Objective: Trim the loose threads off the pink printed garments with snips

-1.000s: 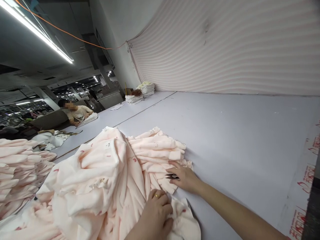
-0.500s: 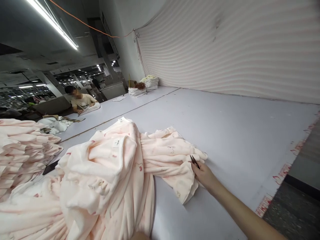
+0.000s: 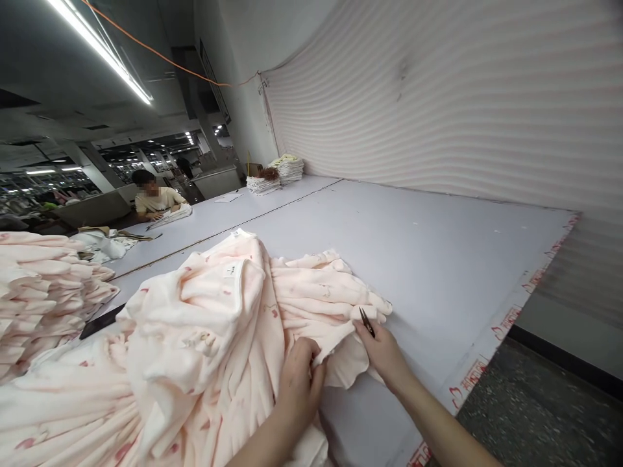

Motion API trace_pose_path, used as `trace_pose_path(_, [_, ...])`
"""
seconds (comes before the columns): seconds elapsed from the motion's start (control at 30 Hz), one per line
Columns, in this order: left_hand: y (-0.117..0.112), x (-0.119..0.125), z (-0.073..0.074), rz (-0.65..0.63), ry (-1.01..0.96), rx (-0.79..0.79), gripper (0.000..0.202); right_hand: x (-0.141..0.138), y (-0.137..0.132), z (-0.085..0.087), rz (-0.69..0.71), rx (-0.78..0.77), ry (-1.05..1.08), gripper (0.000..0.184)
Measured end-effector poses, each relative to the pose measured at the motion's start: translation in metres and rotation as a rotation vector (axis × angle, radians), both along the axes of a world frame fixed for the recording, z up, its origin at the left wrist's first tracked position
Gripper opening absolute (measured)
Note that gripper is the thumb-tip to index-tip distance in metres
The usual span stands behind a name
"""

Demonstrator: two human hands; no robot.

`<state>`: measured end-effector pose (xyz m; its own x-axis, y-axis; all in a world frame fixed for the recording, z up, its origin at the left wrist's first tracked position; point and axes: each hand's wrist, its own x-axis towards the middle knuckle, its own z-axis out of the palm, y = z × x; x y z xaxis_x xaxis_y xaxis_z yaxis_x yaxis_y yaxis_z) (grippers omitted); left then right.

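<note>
A pile of pale pink fleece garments (image 3: 195, 337) with small red prints lies before me, a white neck label (image 3: 230, 270) showing on one. My left hand (image 3: 300, 376) is closed on the edge of a garment's sleeve or hem (image 3: 335, 353), which of the two I cannot tell. In my right hand (image 3: 382, 347) is a pair of small black thread snips (image 3: 366, 321), their points directed up and away from me. Its fingertips also touch the same cloth edge, to the right of my left hand.
A stack of similar pink garments (image 3: 43, 298) is at the left, near a dark flat object (image 3: 101, 322). Folded cloth stacks (image 3: 272, 178) stand at the table's far end. A co-worker (image 3: 158, 198) leans over fabric across the table (image 3: 428, 259). The table's edge runs along the right.
My left hand has come up from the bottom edge and taken hold of the cloth. My right hand with the snips has shifted slightly left, and the cloth edge is drawn up between the hands.
</note>
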<state>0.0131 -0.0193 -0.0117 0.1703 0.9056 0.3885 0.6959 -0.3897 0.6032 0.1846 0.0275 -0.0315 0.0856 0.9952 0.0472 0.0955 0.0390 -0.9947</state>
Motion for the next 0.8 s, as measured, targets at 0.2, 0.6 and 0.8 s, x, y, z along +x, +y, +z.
trace_pose_path(0.2, [0.0, -0.008, 0.008, -0.082, -0.127, 0.145, 0.022, 0.011, -0.034, 0.032, 0.146, 0.163, -0.352, 0.023])
trace_pose_path(0.6, [0.003, -0.008, 0.001, -0.077, -0.119, 0.145, 0.027, -0.005, -0.056, 0.045, 0.142, 0.372, -0.875, 0.02])
trace_pose_path(0.8, [0.004, -0.007, 0.002, -0.094, -0.081, 0.147, 0.027, -0.002, -0.058, 0.05, 0.182, 0.37, -0.95, 0.019])
